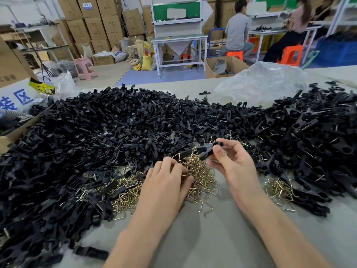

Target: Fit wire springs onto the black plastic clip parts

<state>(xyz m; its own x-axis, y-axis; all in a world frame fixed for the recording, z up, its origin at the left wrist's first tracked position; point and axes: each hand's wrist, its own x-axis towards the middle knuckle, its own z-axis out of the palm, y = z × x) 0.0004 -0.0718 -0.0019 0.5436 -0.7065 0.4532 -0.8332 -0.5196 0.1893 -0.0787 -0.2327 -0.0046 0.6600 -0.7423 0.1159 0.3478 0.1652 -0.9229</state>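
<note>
head, right grip [231, 163] pinches black clip [207, 150]

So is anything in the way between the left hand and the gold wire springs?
No, nothing visible. The left hand is touching the heap of gold-coloured wire springs, and the right hand holds a black plastic clip part just above it, with only open air between.

Two hands work at a table [212, 240] heaped with black clip parts [96, 132].
The right hand [229, 161] pinches one clip part [207, 150] at twelve o'clock of the wire springs [201, 176]; the left hand [167, 182] curls onto them, its grip hidden.
</note>
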